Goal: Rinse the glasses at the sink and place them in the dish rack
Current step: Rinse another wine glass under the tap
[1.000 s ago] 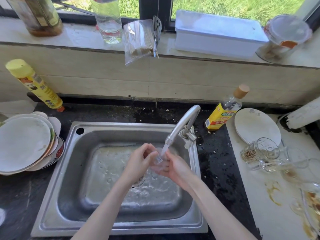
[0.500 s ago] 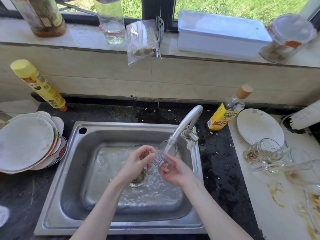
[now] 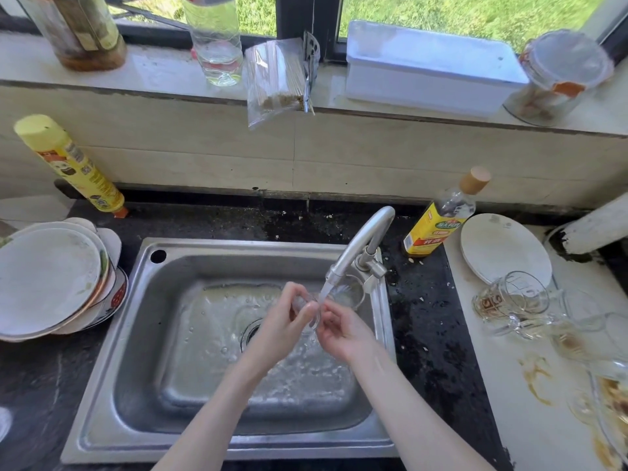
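We see both hands meeting over the steel sink [image 3: 102, 396], right under the spout of the tap [image 3: 360, 246], where water runs down onto a small clear glass [image 3: 314, 312]. The left hand [image 3: 282, 329] has its fingers curled round the glass from the left side, thumb toward the rim, and the right hand [image 3: 343, 331] pinches the same glass from the right with bent fingers; the glass itself is mostly hidden between them, so we cannot tell which way its mouth faces. A second clear glass [image 3: 350, 294] stands in the sink just behind the hands, close to the base of the tap. The basin floor is wet around the drain [image 3: 249, 331]. On the pale counter to the right, dirty glass mugs [image 3: 509, 300] lie on their sides near a white plate [image 3: 503, 249], with brown stains on the surface beside them. A bottle with a yellow label [image 3: 438, 222] stands between the tap and that plate. To the left of the sink, a stack of used plates [image 3: 51, 277] rests on the dark counter, and a yellow spray can [image 3: 68, 161] leans against the tiled wall behind it.
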Tool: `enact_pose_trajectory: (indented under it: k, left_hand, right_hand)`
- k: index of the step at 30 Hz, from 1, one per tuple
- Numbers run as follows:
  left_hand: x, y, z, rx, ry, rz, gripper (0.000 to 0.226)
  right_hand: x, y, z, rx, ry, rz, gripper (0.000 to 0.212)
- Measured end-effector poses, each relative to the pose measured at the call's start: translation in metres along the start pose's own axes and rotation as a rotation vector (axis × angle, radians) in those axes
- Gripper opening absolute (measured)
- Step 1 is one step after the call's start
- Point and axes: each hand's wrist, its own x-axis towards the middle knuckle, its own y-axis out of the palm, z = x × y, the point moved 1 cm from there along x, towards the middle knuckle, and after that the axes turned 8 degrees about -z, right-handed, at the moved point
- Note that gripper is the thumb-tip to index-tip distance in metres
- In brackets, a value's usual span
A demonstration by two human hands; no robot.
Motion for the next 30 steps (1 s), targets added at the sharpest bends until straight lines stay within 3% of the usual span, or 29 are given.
enact_pose_trajectory:
  k: [2, 8, 13, 16, 19, 21, 25, 28, 30]
  left_hand:
    - [0.000, 0.004, -0.002, -0.026, -0.051, -0.078, 0.012]
    - [-0.005, 0.012, 0.009, -0.089, -0.317, -0.038, 0.031]
    - [-0.004, 0.002, 0.021, -0.130, -0.477, 0.056, 0.021]
    - [-0.004, -0.003, 0.023, -0.227, -0.525, 0.022, 0.015]
    - [-0.007, -0.007, 0.022, -0.388, -0.602, 0.044, 0.008]
    - [-0.009, -0.014, 0.022, -0.369, -0.573, 0.122, 0.010]
    - [0.000, -0.022, 0.018, 0.118, -0.303, 0.301, 0.006]
    - [0.003, -0.012, 0.011, 0.204, -0.184, 0.319, 0.020]
    - [0.001, -0.006, 0.010, 0.197, -0.137, 0.298, 0.016]
  right_hand:
    - [0.002, 0.001, -0.002, -0.008, -0.056, -0.007, 0.008]
    - [0.000, 0.001, -0.006, -0.214, -0.292, -0.035, 0.013]
    - [-0.004, -0.001, 0.006, -0.309, -0.385, 0.148, 0.009]
    - [-0.006, -0.002, 0.017, -0.359, -0.440, 0.191, 0.075]
    - [-0.009, -0.002, 0.028, -0.354, -0.468, 0.208, 0.081]
    - [-0.010, -0.003, 0.032, -0.462, -0.513, 0.199, 0.078]
    - [-0.005, -0.007, 0.027, -0.695, -0.599, 0.168, 0.076]
    - [-0.005, -0.004, 0.022, -0.841, -0.669, 0.121, 0.087]
    - [-0.005, -0.003, 0.024, -0.892, -0.712, 0.133, 0.086]
